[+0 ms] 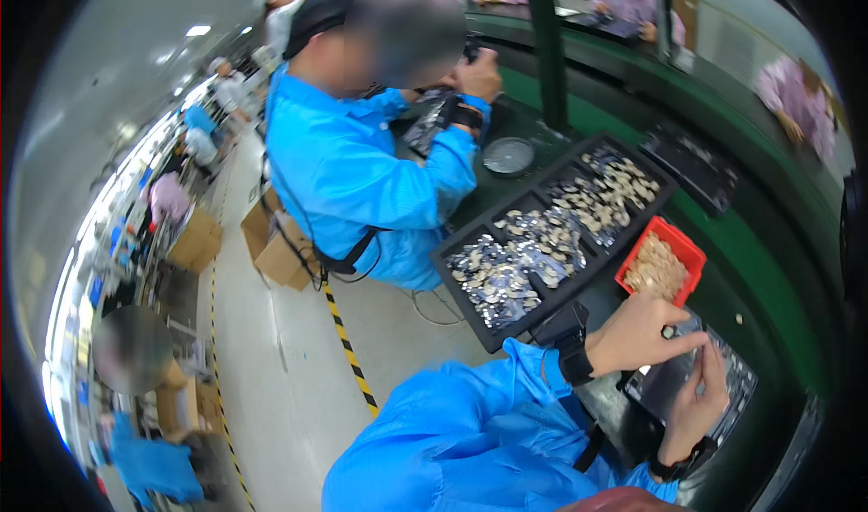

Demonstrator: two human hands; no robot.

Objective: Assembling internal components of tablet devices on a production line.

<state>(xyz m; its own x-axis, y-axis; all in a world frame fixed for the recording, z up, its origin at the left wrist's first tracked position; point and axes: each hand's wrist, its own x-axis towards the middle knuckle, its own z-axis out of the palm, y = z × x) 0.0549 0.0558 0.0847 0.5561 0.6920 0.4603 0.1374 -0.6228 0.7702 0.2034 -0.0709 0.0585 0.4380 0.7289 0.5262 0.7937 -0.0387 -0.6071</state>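
A dark, flat, rectangular electronic panel lies on the bench under my hands. My left hand reaches over its far left part, fingers drawn together and pointing right. From the near side, my right hand comes up over the panel with its fingers bent together. The fingertips of both hands meet above the panel; whatever small thing may be between them is too small to make out. Just beyond my left hand stands a red bin heaped with small beige pieces.
A black compartment tray full of small round parts and silvery pieces stands to the left. Behind it are a clear round dish and another dark panel. A co-worker in blue works beside the tray; a green post rises beyond.
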